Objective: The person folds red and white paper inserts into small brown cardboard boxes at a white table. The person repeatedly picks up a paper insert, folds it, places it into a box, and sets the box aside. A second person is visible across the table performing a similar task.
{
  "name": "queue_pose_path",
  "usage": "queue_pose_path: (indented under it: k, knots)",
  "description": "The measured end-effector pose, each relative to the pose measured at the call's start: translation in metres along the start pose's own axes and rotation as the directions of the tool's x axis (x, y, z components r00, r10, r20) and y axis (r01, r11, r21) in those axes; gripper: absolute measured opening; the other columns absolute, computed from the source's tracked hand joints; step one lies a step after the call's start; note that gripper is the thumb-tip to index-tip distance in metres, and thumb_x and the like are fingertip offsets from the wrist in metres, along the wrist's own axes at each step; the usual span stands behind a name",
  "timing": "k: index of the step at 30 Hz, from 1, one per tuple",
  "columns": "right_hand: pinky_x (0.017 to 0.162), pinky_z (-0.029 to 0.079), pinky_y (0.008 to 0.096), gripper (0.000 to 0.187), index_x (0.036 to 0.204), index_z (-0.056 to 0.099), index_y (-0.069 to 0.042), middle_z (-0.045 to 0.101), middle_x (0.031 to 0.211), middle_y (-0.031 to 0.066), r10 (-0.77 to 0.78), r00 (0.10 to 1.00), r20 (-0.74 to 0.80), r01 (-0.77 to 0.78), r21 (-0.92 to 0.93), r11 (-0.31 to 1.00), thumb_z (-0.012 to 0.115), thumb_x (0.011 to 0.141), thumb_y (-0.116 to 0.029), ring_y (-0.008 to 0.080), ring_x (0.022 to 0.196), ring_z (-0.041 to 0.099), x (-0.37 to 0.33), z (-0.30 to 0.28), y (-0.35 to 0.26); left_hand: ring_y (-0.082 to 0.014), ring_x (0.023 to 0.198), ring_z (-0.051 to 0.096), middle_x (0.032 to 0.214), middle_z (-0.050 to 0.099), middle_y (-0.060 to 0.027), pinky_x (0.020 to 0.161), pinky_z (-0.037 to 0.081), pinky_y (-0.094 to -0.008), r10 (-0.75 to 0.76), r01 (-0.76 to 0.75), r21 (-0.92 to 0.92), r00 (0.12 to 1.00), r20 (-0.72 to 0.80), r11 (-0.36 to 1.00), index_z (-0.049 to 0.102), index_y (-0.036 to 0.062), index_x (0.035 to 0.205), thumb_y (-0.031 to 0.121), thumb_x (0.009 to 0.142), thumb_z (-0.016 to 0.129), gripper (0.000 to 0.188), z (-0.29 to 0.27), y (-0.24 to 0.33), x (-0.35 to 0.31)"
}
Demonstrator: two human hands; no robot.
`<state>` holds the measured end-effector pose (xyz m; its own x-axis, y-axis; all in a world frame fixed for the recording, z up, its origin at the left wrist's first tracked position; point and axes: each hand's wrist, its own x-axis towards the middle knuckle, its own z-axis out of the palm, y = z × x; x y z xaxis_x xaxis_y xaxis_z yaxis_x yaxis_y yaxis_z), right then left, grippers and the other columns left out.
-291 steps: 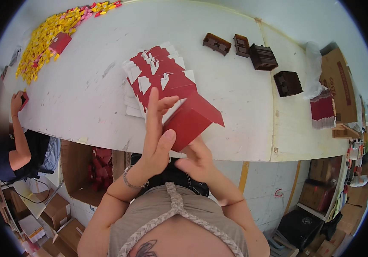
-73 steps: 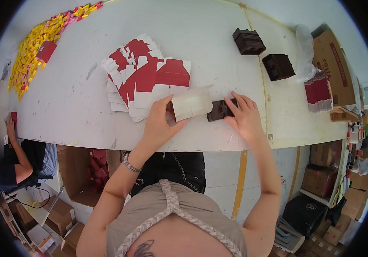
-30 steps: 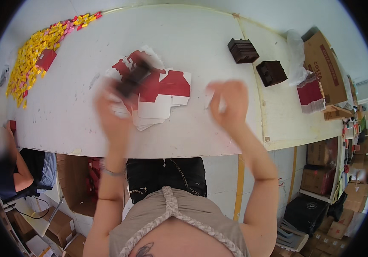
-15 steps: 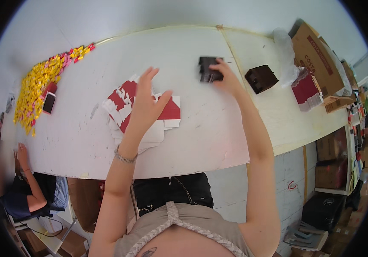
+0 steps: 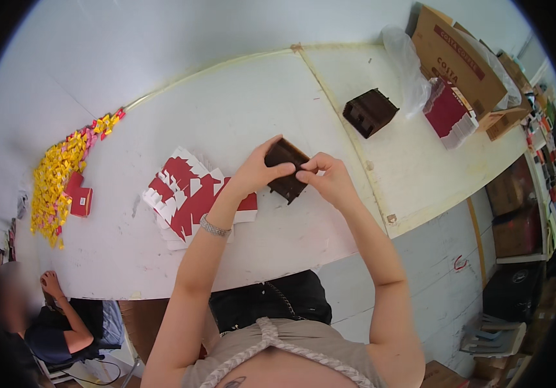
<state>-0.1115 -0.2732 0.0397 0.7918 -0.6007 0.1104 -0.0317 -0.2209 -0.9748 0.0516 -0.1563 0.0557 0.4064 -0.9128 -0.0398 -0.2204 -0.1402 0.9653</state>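
Centre of frame, the dark brown tray [image 5: 283, 152] sits tilted, left hand [image 5: 255, 172] clasping its left side, right hand [image 5: 331, 181] fingertips bunched at its right rim, pinch unclear; uneven pulling could probably bend or crack thin walls.

A pale wall [image 5: 213, 32] backs the white table [image 5: 226, 110].

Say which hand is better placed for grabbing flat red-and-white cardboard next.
Likely the left hand, nearer the cardboard; the right hand is farther off. Both touch the dark brown rectangular plastic tray.
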Motion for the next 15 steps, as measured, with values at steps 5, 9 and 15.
queue_pose_path:
  k: [5, 9, 15]
  knots:
    - [0.061, 0.045, 0.0269, 0.013, 0.078, 0.064, -0.003, 0.062, 0.069, 0.0009, 0.051, 0.979, 0.196, -0.030, -0.107, 0.994, 0.074, 0.074, -0.009, 0.0104, 0.064, 0.054, 0.002, -0.002, -0.019, -0.0160, 0.104, 0.055, 0.115, 0.056, -0.0066, 0.091, 0.045, -0.0307, 0.038, -0.049, -0.212, 0.998, -0.060, 0.976, 0.046, 0.0067, 0.132, 0.022, 0.074, 0.079, 0.069, 0.001, 0.001, -0.019]
    - [0.063, 0.045, 0.0267, 0.010, 0.079, 0.066, -0.002, 0.064, 0.072, 0.0012, 0.116, 0.953, 0.279, 0.009, -0.410, 0.912, 0.071, 0.077, -0.011, 0.0094, 0.069, 0.055, 0.008, -0.006, -0.047, -0.0169, 0.102, 0.056, 0.114, 0.057, -0.0076, 0.091, 0.046, -0.0306, 0.041, -0.050, -0.088, 0.994, -0.105, 0.995, 0.047, 0.0039, 0.131, 0.024, 0.071, 0.081, 0.071, 0.000, 0.007, -0.027]
    - [0.068, 0.046, 0.0258, 0.017, 0.090, 0.070, -0.001, 0.067, 0.080, 0.0035, 0.204, 0.944, 0.260, -0.230, 0.075, 0.970, 0.070, 0.080, -0.016, 0.0093, 0.074, 0.058, 0.027, -0.019, -0.036, -0.0185, 0.103, 0.058, 0.113, 0.061, -0.0122, 0.089, 0.047, -0.0307, -0.051, 0.045, -0.054, 0.992, -0.117, 0.998, 0.047, -0.0010, 0.131, 0.030, 0.069, 0.082, 0.078, -0.020, 0.028, -0.035]
